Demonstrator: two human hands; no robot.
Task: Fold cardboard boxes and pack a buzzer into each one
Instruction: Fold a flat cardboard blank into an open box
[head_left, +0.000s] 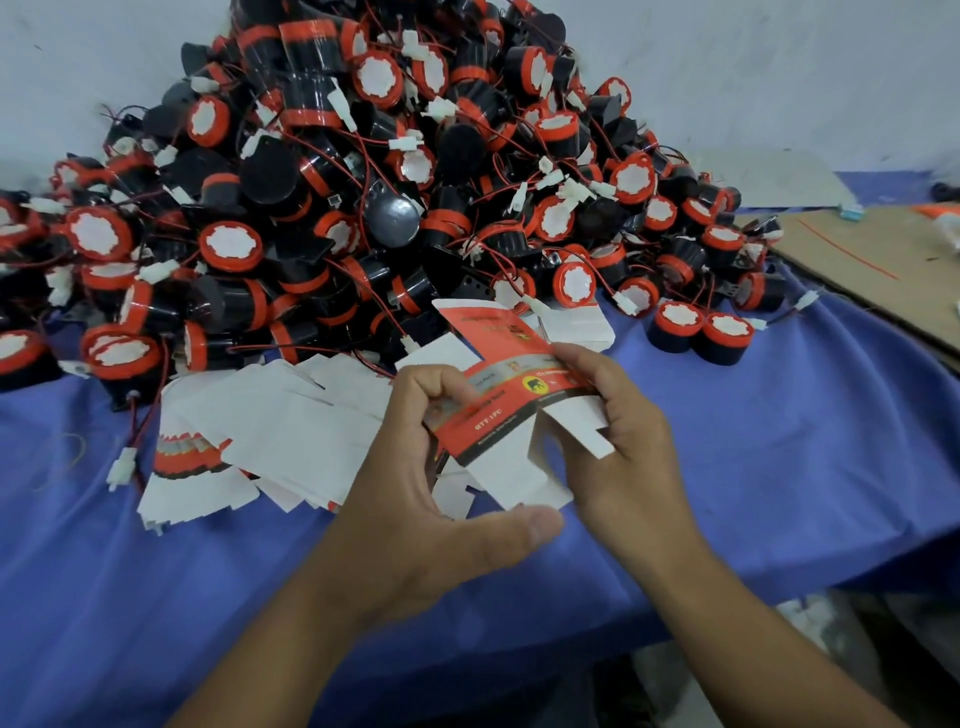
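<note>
Two hands hold one flat cardboard box (493, 431) just above the blue cloth (779, 467) in front of me. My left hand (415, 467) has its fingers curled over the box's left edge, gripping the red printed band, with the thumb stretched out under the white lower flap. My right hand (623, 441) pinches the right side, thumb lying on the printed face and fingers behind the white flap. The box is not yet formed: its white flaps stick out above and below, and the red panel with a yellow round mark faces up at me. Just to the left of it, lying on the cloth, is a fanned stack of flat boxes (270, 431), mostly white side up. Behind them rises a big heap of buzzers (363, 182), black bodies with red rings, red wires and white plugs, piled against the pale wall. Two buzzers (701, 332) stand apart at the heap's right edge. A brown cardboard sheet (872, 254) lies at the far right.
</note>
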